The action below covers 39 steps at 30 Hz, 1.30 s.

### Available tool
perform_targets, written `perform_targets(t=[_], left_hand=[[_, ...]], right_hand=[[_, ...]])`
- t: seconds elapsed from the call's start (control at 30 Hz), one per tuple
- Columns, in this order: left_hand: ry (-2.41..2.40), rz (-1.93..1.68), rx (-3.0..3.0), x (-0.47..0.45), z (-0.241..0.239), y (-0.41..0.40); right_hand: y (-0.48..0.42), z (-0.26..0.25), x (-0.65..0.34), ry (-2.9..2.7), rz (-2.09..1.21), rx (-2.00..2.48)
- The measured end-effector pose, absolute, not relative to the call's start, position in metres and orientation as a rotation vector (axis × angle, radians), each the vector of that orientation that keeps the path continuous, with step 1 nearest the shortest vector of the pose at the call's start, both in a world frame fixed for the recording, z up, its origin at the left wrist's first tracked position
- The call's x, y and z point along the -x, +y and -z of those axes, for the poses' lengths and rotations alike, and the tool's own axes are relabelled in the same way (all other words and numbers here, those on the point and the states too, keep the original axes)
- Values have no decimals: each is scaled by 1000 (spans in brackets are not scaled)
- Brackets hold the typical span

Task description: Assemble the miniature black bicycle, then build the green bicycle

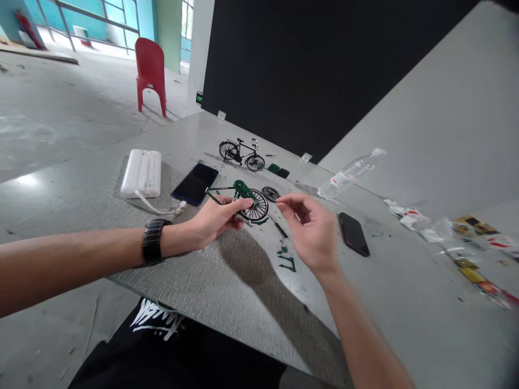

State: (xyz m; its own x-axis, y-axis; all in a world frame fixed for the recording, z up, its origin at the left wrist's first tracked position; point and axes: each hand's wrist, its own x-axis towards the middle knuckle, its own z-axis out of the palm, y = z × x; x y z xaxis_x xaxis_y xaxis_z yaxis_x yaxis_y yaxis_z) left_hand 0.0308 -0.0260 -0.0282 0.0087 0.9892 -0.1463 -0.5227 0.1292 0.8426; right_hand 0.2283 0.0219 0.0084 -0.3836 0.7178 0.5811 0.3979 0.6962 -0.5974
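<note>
My left hand (pixel 221 216) grips a partly built green model bicycle (pixel 242 189) between thumb and fingers, above the table. A black spoked wheel (pixel 259 204) sits at the right end of its frame. My right hand (pixel 310 227) is closed in a pinch to the right of the bicycle; whatever its fingertips hold is too small to make out. Just behind those fingertips lies a loose wheel (pixel 271 193). Small green parts (pixel 287 262) and a thin dark strip (pixel 280 229) rest on the table between my hands.
A finished black model bicycle (pixel 242 154) stands at the back. To the left are a white power bank (pixel 141 173) with a cable and a phone (pixel 195 183). Another phone (pixel 353 233), a plastic bottle (pixel 351 174) and scattered packaging (pixel 480 270) lie to the right.
</note>
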Motion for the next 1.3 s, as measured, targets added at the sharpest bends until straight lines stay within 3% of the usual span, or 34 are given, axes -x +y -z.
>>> perform_targets(t=[1.3], left_hand=[[1287,-1217,-1357,-31,35,-33]], right_hand=[[-9,-22,-221,-2311,-181,805]])
